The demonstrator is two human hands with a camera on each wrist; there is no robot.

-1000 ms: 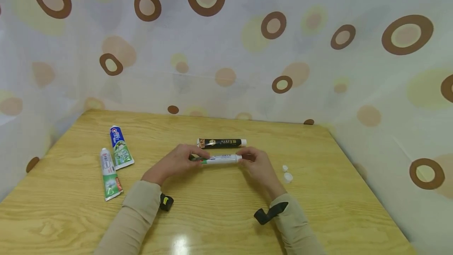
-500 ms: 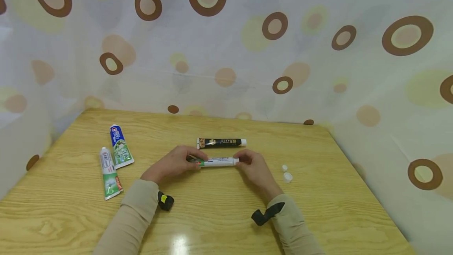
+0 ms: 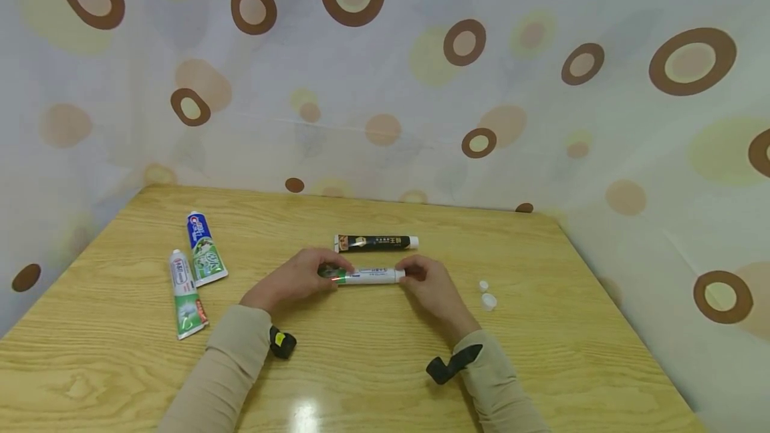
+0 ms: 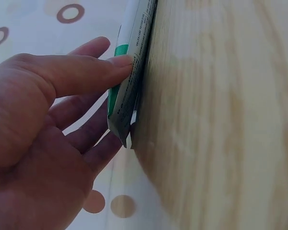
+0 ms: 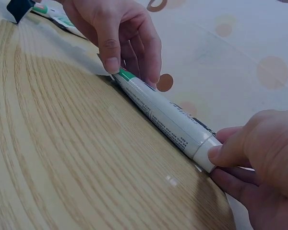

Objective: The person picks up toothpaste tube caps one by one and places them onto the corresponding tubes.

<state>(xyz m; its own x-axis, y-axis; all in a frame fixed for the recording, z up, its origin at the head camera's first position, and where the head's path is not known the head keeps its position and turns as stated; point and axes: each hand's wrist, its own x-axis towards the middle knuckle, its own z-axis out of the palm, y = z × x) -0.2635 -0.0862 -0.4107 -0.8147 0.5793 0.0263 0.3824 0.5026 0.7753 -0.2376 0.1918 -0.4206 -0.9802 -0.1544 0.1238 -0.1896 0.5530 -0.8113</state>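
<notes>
White-and-green tube (image 3: 369, 276) sits on or just above the desk (image 3: 361, 366), near its middle; left hand (image 3: 295, 278) pinches the green end at 9 o'clock, right hand (image 3: 434, 287) grips the white cap (image 5: 204, 152) at 3. Side print: dense, illegible. Relative to it: black tube (image 3: 379, 243), gold lettering unreadable, at 12; blue-green tube (image 3: 206, 248), label apparently starting "C", between 9 and 10; two loose caps (image 3: 489, 301) near 3.

We see even light in the head view, white glare on the table (image 3: 361, 366) nearer us than the left hand (image 3: 293, 279), dimmer wrist views, and small glints and a soft shadow beside the right hand (image 5: 266, 158).
</notes>
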